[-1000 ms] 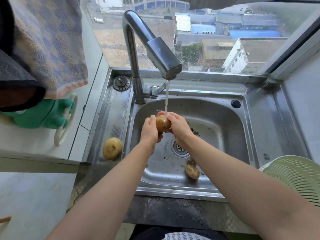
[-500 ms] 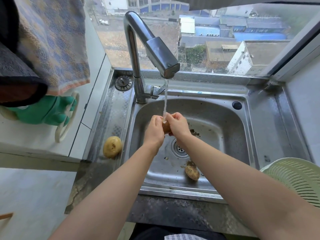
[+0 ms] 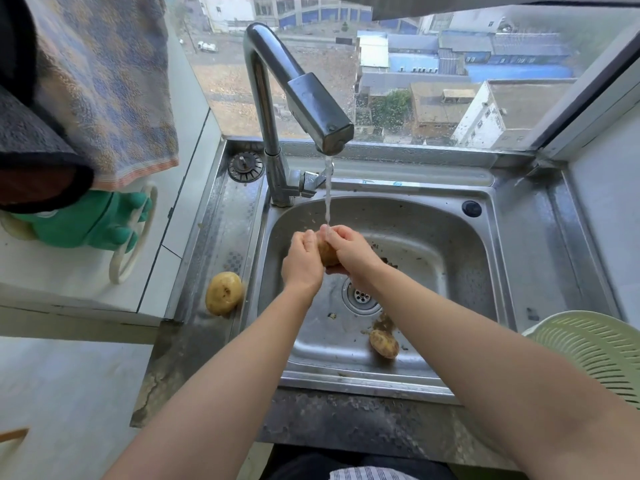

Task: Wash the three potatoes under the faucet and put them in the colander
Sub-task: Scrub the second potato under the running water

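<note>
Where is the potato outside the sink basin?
Head view: the potato lies on the steel ledge left of the sink basin, beside the white counter.

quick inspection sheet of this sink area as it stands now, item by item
surface: steel sink, wet, dirt specks near the drain
job's things: held potato under the faucet stream; basin potato by the drain; ledge potato left of the basin; colander at right, visible part empty
clutter: green glove, towel, strainer plug
grippers: left hand and right hand both grip the held potato
cables: nothing seen
surroundings: window behind the faucet, rooftops outside
</note>
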The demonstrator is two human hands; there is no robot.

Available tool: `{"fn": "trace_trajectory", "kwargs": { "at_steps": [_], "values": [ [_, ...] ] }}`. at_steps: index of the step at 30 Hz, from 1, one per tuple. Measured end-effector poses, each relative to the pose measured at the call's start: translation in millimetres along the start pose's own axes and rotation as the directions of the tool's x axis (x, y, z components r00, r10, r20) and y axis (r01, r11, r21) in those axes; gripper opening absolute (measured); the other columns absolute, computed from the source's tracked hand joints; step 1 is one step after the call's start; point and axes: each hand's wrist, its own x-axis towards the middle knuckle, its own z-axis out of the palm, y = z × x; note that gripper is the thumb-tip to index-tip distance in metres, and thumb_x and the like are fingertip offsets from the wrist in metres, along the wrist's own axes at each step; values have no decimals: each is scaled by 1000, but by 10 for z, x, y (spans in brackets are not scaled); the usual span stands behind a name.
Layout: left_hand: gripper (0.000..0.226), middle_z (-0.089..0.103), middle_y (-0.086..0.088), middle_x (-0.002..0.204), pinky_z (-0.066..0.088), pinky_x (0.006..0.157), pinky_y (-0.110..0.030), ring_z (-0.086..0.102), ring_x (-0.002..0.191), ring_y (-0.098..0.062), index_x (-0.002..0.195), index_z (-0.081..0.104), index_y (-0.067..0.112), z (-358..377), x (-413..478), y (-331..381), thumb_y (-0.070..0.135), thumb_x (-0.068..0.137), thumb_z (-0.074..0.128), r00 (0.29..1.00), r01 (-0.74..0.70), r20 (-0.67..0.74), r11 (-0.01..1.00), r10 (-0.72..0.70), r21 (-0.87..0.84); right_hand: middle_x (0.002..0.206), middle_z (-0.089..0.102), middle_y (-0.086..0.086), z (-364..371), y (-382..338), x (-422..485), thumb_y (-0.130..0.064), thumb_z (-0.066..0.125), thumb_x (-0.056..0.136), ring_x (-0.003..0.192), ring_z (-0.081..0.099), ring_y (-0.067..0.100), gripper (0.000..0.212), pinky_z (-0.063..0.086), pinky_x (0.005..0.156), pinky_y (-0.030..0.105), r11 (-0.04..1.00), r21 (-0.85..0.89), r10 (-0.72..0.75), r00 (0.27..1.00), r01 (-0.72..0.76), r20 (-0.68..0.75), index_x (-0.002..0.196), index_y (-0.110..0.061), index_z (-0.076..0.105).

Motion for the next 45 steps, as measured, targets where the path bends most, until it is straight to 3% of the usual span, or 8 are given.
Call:
{"fn": "trace_trajectory", "kwargs": {
  "at_steps": [5, 10, 14, 21, 32, 39, 42, 45],
  "values": [
    [65, 66, -22, 111, 46, 98, -59, 62, 107, -43, 114, 60, 13, -92, 100, -24, 57, 94, 17, 980, 175, -81, 980, -183, -98, 127, 56, 17, -167, -9, -61, -10, 54, 98, 105, 63, 25, 44, 58, 81, 27, 957, 283, -55, 923, -60, 380, 141, -8, 45],
    [77, 69, -20, 87, 44, 71, -40, 55, 69, -26, 85, 64, 10, -70, -16, 22, 80, 77, 32, 993, 74, 98, 996, -68, -54, 76, 55, 7, -3, -76, -48, -43, 30, 104, 58, 47, 14, 45, 39, 51, 25, 986, -143, -77, 995, 85, 61, 94, -10, 59],
    [67, 69, -24, 102, 51, 82, -44, 63, 94, -41, 98, 68, 8, -61, 37, -21, 59, 92, 25, 992, 127, -7, 991, -127, 46, 78, 58, 9, -30, -33, -17, -51, 20, 103, 54, 47, 16, 57, 38, 50, 28, 908, -390, -131, 988, 155, 88, 99, -7, 56],
    [73, 62, -4, 62, 38, 56, -31, 51, 50, -17, 90, 63, 10, -25, -10, 19, 72, 87, 25, 991, 56, 126, 997, -50, -44, 76, 61, 4, -29, 38, 53, -51, 23, 100, 67, 56, 21, 47, 45, 66, 36, 902, -391, -221, 974, 184, -53, 78, -23, 54],
    [58, 54, -3, 62, 30, 40, -19, 39, 46, -11, 91, 60, 15, -42, -41, 132, 58, 99, 23, 969, 177, 202, 973, -145, -148, 87, 67, 7, -85, 14, 55, -54, 32, 97, 78, 59, 22, 54, 46, 74, 37, 855, -479, -263, 962, 198, -73, 91, -9, 61],
    [77, 72, -8, 87, 52, 75, -38, 64, 80, -29, 92, 70, 15, 15, 33, 62, 74, 84, 21, 984, -31, 175, 999, 24, 39, 76, 72, 17, -167, 72, 44, -55, 13, 101, 57, 61, 22, 76, 48, 62, 35, 898, -421, -183, 978, 125, -101, 91, -5, 69],
    [61, 66, -17, 85, 52, 80, -53, 54, 77, -28, 85, 61, 12, -22, 47, 100, 54, 92, 18, 992, 111, 56, 994, -110, -21, 100, 62, 9, -159, 75, -17, -48, 31, 102, 72, 60, 16, 47, 50, 59, 30, 926, -292, -219, 971, 238, 96, 133, -15, 45],
    [63, 69, -25, 94, 51, 88, -55, 63, 88, -42, 94, 64, 7, -32, 30, 82, 47, 93, 16, 984, 176, -10, 984, -176, -3, 102, 60, 8, -104, 46, -41, -36, 44, 101, 77, 60, 17, 29, 50, 60, 29, 927, -262, -247, 962, 269, 114, 122, -17, 49]
  ]
}}
